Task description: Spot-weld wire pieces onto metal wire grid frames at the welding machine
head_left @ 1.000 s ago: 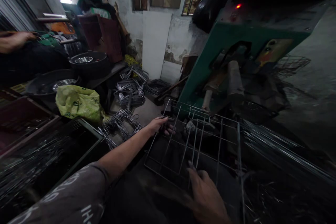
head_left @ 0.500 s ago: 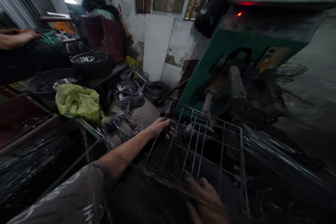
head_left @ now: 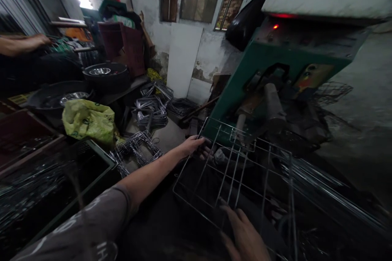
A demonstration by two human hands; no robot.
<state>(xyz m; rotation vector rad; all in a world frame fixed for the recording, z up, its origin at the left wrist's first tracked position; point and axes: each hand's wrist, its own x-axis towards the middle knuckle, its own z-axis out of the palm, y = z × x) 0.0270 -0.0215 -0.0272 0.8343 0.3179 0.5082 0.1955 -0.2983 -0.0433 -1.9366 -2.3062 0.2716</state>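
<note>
The left arm reaches forward and a little to the right, nearly straight, its grey sleeve low at the near left; the left hand point(head_left: 193, 145) sits at the far left corner of a wire rack point(head_left: 241, 175), the fingers curled around the rack's left edge wire, closed on it. The right hand point(head_left: 245, 234) comes up from the near edge, palm down, fingers spread loosely and lying on the rack's near wires; whether they grip a wire or only rest on it cannot be told, since the hand is dark and partly cut off.

The wire rack lies in the middle of the scene, tilted, its far edge close up against the front of a green machine point(head_left: 260, 69) where a dull metal cylinder point(head_left: 272, 104) juts out; a red light point(head_left: 276, 27) glows on the machine's top.

To the left lie stacks of wire frames point(head_left: 147, 110) on the floor; a yellow plastic bag point(head_left: 87, 120) sits beyond them; at the far left another person's hand point(head_left: 36, 41) rests among clutter.
</note>
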